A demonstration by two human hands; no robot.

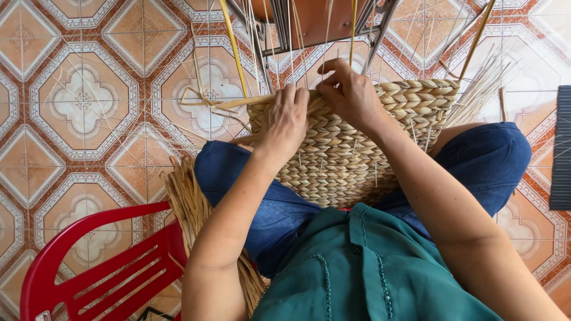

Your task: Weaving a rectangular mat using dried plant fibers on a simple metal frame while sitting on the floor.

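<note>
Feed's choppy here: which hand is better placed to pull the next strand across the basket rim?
Probably the right hand: its fingers already pinch at the top edge of the woven basket, among the upright strands. The left hand lies flat on the basket's side, steadying it.

Patterned tile floor (83,101) under loose straw (189,205)

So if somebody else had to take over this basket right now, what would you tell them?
Left hand: pressed flat on the woven basket, steadying it near the rim.
Right hand: fingers pinching the weave at the rim, by an upright stake.
Basket: lying on the lap, between the knees.
Done: the side wall is braided up to the rim.
Left: loose stakes stick out past the rim, unwoven.
Spare straw bundle lies beside the red chair.
</note>
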